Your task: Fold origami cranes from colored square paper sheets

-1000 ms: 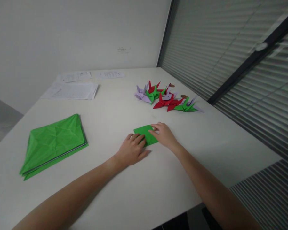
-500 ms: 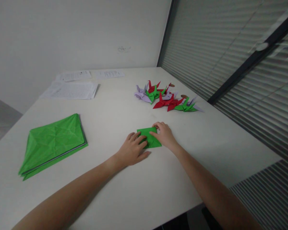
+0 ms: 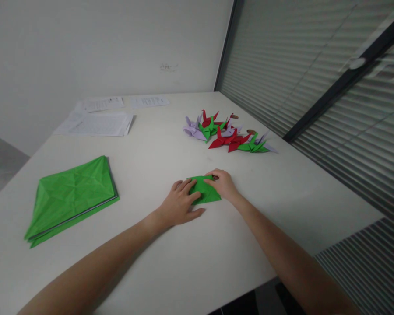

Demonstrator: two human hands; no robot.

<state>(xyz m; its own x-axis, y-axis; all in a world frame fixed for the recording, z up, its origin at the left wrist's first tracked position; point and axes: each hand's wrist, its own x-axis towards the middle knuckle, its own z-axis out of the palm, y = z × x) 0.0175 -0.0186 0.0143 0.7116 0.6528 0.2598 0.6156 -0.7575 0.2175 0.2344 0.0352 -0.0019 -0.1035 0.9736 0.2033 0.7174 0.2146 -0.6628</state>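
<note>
A small folded green paper (image 3: 206, 194) lies on the white table (image 3: 190, 253) between my two hands. My left hand (image 3: 180, 204) rests on its left part, fingers stretched flat and pressing the paper down. My right hand (image 3: 223, 185) is at the paper's far right corner, with its fingertips curled and pinching a flap that is lifted a little off the sheet. Both forearms reach in from the near edge.
A stack of green sheets (image 3: 72, 194) lies to the left. Several folded paper cranes (image 3: 226, 134) in lilac, red and green sit at the back right. Printed white papers (image 3: 98, 122) lie at the far left. Blinds run along the right side.
The green paper has turned and shifted slightly right. My right hand has gone from lying flat on it to pinching up its far right flap. My left hand stays pressed down.
</note>
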